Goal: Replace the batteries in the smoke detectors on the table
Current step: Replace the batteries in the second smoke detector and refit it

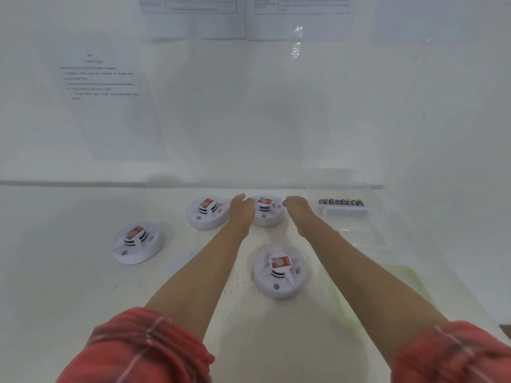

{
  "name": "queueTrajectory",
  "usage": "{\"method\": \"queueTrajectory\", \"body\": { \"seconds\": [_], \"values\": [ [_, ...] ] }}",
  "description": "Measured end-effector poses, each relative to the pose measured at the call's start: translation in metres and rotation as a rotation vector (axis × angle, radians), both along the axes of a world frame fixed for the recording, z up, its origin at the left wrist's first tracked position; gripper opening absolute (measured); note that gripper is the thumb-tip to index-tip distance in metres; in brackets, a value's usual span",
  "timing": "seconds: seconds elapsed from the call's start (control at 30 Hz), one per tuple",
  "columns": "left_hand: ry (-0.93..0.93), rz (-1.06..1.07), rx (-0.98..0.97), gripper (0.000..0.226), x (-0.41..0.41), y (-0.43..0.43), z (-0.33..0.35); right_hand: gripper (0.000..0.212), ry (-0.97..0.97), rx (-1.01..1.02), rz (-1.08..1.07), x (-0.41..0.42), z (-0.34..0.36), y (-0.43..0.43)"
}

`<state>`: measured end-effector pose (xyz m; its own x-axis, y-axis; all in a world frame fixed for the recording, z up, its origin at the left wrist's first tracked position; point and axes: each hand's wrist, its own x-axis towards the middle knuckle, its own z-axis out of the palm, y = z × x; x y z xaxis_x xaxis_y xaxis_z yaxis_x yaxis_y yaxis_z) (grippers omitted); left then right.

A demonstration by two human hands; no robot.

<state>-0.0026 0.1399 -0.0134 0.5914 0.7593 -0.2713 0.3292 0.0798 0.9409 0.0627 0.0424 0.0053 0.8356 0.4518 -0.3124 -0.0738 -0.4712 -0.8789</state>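
Several round white smoke detectors with red labels lie on the white table (69, 286): one at the left (137, 242), one at the back (206, 212), one at the far middle (268, 212) and one nearest me (280, 270). My left hand (241, 210) reaches to the left side of the far middle detector, fingers apart, holding nothing. My right hand (297, 208) hovers at that detector's right side, fingers curled loosely and empty. A row of purple batteries (340, 202) lies in a clear tray at the back right.
The clear plastic tray (348, 222) stands at the back right by the wall. Printed sheets (105, 98) hang on the white wall behind the table. The table's right edge (470, 308) runs diagonally toward me.
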Motion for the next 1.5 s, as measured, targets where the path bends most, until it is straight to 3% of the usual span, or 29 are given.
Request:
{"method": "queueTrajectory", "body": {
  "seconds": [0.13, 0.33, 0.43, 0.5, 0.6, 0.67, 0.73, 0.8, 0.87, 0.93, 1.07, 1.17, 1.27, 1.33, 1.5],
  "values": [
    [-0.014, 0.019, -0.025, 0.047, 0.008, 0.000, -0.001, 0.020, -0.012, -0.059, -0.017, 0.012, -0.013, 0.015],
    [-0.002, -0.054, 0.025, 0.048, 0.015, -0.005, -0.005, 0.036, -0.057, -0.085, -0.043, 0.014, -0.023, 0.026],
    [-0.027, -0.058, 0.029, 0.036, 0.017, -0.007, -0.007, 0.017, -0.027, -0.072, -0.042, 0.010, -0.025, 0.029],
    [-0.039, -0.045, 0.040, 0.034, 0.018, -0.009, -0.006, 0.013, -0.053, -0.025, -0.056, 0.010, -0.025, 0.028],
    [-0.053, -0.029, 0.039, 0.043, 0.016, -0.013, -0.001, 0.030, -0.045, 0.069, -0.097, 0.007, -0.026, 0.026],
    [-0.085, -0.029, 0.050, 0.044, 0.016, -0.014, 0.004, 0.019, -0.023, 0.169, -0.143, 0.007, -0.024, 0.025],
    [-0.120, -0.047, 0.071, 0.045, 0.016, -0.015, 0.013, 0.031, -0.017, 0.265, -0.175, 0.009, -0.014, 0.025],
    [-0.165, -0.060, 0.107, 0.044, 0.018, -0.013, 0.023, 0.030, -0.062, 0.314, -0.176, 0.007, 0.005, 0.019],
    [-0.238, -0.077, 0.101, 0.040, 0.019, -0.014, 0.037, 0.023, -0.103, 0.387, -0.162, 0.007, 0.023, 0.010],
    [-0.319, -0.133, 0.082, 0.040, 0.020, -0.017, 0.050, 0.031, -0.138, 0.427, -0.136, 0.006, 0.045, -0.002],
    [-0.385, -0.265, 0.118, 0.053, 0.020, -0.030, 0.069, 0.033, -0.206, 0.557, -0.036, 0.008, 0.082, -0.030],
    [-0.448, -0.368, 0.001, 0.058, 0.021, -0.041, 0.074, 0.041, -0.338, 0.509, 0.058, 0.013, 0.094, -0.051],
    [-0.520, -0.402, -0.315, 0.045, 0.022, -0.059, 0.081, 0.049, -0.447, 0.447, 0.155, 0.017, 0.098, -0.077],
    [-0.578, -0.409, -0.483, 0.053, 0.025, -0.073, 0.083, 0.052, -0.527, 0.389, 0.215, 0.021, 0.099, -0.093],
    [-0.651, -0.475, -0.580, 0.065, 0.037, -0.106, 0.085, 0.063, -0.702, 0.258, 0.288, 0.040, 0.095, -0.124]
  ]
}}
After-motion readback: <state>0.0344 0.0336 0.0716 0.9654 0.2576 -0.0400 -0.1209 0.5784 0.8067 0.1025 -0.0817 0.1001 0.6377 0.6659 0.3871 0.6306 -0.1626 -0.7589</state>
